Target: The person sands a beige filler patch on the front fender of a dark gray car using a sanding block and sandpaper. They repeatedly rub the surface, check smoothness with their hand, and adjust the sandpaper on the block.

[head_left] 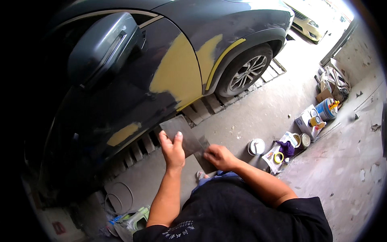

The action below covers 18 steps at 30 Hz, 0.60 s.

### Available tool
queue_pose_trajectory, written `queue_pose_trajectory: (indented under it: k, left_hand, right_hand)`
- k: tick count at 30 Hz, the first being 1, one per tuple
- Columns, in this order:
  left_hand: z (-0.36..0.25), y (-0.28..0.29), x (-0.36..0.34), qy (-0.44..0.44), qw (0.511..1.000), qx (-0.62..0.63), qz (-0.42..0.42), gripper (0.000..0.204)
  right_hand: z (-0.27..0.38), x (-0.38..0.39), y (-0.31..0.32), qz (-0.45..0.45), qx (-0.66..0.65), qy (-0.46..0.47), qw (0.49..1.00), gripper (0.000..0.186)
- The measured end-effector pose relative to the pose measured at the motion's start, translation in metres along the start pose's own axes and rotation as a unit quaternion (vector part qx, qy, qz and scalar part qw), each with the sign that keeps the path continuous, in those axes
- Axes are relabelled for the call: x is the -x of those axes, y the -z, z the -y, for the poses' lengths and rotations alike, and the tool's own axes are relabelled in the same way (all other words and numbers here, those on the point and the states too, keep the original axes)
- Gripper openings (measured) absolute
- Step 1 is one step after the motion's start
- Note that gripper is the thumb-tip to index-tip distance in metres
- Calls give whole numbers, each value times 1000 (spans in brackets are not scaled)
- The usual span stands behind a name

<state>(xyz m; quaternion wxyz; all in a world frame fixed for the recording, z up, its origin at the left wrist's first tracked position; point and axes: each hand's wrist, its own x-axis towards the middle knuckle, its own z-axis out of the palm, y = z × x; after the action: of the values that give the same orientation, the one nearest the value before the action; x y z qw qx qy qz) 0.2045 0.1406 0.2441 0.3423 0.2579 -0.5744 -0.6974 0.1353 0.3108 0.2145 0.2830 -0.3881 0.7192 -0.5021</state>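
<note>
My left hand (pixel 173 151) grips a flat grey plate (pixel 177 126) by its edge, with the thumb on top. My right hand (pixel 219 156) is closed at the plate's right end. Its fingers pinch a thin, dark flat blade like a putty spreader (pixel 204 142), partly smeared by motion. Beyond both hands stands a dark grey car (pixel 133 76). Yellowish filler patches cover parts of its front door and fender, the largest patch (pixel 177 72) lying ahead of the wing mirror (pixel 102 48). Neither hand touches the car.
Against the wall on the right stand a white tub (pixel 256 147), a roll of yellow tape (pixel 278 157), a purple cloth (pixel 285 148) and a blue can (pixel 325 109). A floor grating (pixel 197 111) runs beneath the car. At lower left lies a coiled hose (pixel 119 197).
</note>
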Motion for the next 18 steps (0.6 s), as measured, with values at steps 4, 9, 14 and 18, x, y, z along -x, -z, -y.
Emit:
queue_pose_trajectory:
  k: [4, 9, 14, 18]
  left_hand:
    - [-9, 23, -18, -4, 999, 32, 13, 32]
    - [-7, 23, -10, 31, 999, 5, 18, 34]
    - [11, 21, 2, 67, 996, 12, 62, 36]
    - [16, 15, 14, 88, 991, 18, 103, 33]
  right_hand:
    - [-29, 19, 1, 5, 25, -89, 996, 29]
    - [-28, 0, 37, -136, 49, -87, 986, 31]
    - [-26, 0, 35, -4, -3, -141, 990, 34]
    - [-3, 0, 5, 55, -5, -16, 998, 35]
